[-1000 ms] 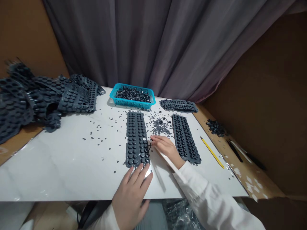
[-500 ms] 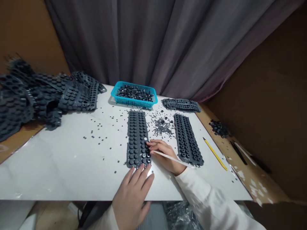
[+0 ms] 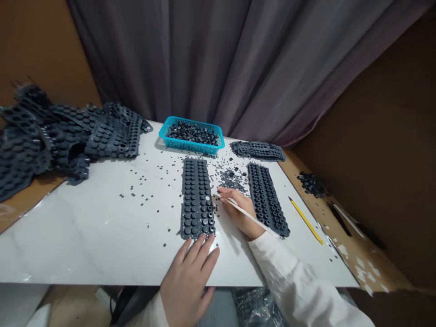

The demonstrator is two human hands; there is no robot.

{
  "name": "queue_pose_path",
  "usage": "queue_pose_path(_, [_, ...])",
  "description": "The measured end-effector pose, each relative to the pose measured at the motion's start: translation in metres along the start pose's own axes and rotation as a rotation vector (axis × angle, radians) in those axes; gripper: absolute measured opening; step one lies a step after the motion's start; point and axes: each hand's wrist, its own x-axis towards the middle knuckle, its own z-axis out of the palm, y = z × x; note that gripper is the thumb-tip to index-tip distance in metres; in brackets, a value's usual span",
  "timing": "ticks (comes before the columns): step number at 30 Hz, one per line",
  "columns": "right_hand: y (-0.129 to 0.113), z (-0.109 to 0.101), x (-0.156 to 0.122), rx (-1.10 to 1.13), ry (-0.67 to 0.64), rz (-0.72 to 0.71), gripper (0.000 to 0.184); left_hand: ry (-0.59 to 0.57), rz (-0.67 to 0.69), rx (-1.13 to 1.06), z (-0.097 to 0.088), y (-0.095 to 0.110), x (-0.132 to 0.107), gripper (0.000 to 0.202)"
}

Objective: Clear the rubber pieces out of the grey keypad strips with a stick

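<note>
A dark rubber mat studded with rows of round buttons (image 3: 196,195) lies lengthwise on the white table (image 3: 85,231). My left hand (image 3: 189,277) rests flat, fingers stretched out, with its fingertips at the mat's near end. My right hand (image 3: 240,211) lies just right of the mat, closed on a thin white stick (image 3: 254,219) whose tip points toward the mat's right edge. A second mat with ring-shaped holes (image 3: 267,199) lies beyond my right hand.
A blue basket (image 3: 191,135) of small black rings stands at the back. Loose bits (image 3: 231,177) are scattered between the mats. A heap of dark mats (image 3: 57,134) fills the left side; another stack (image 3: 258,150) lies back right. A yellow pencil (image 3: 305,220) is at right.
My right hand has drawn back from the mat's right edge, a little to the right and away from me, with the stick. My left hand stays put.
</note>
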Motion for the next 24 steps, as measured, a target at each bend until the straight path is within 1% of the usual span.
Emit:
queue_pose_path(2, [-0.004,0.003,-0.001,0.148,-0.043,0.045,0.009,0.005,-0.012,-0.002,0.001,0.0,0.0,0.064])
queue_pose_path(4, [-0.007,0.006,-0.003,0.234,-0.104,0.063,0.009,-0.001,-0.01,-0.002,0.001,0.001,0.001,0.066])
queue_pose_path(8, [-0.008,0.009,-0.006,0.265,-0.136,0.081,0.011,-0.009,-0.012,0.006,0.002,0.001,0.001,0.067])
queue_pose_path(10, [-0.006,0.01,-0.006,0.238,-0.124,0.068,0.011,-0.008,-0.014,0.008,0.002,0.001,0.001,0.067])
queue_pose_path(13, [-0.003,0.01,-0.005,0.087,-0.121,-0.008,0.012,-0.006,-0.007,0.006,0.002,0.001,0.001,0.066])
queue_pose_path(17, [0.005,0.008,0.0,-0.113,-0.185,-0.126,0.016,-0.003,0.0,0.003,0.002,0.001,0.001,0.066])
queue_pose_path(19, [0.01,0.007,0.005,-0.162,-0.149,-0.129,0.018,-0.016,-0.003,-0.001,0.001,0.001,0.0,0.065])
queue_pose_path(21, [0.013,0.006,0.01,-0.168,-0.069,-0.093,0.019,-0.028,-0.009,-0.007,0.002,0.001,0.0,0.065])
queue_pose_path(23, [0.014,0.006,0.016,-0.13,-0.017,-0.052,0.018,-0.032,-0.013,-0.013,0.002,0.001,0.001,0.067])
queue_pose_path(24, [0.013,0.007,0.017,-0.09,-0.015,-0.037,0.017,-0.032,-0.016,-0.016,0.002,0.001,0.001,0.068])
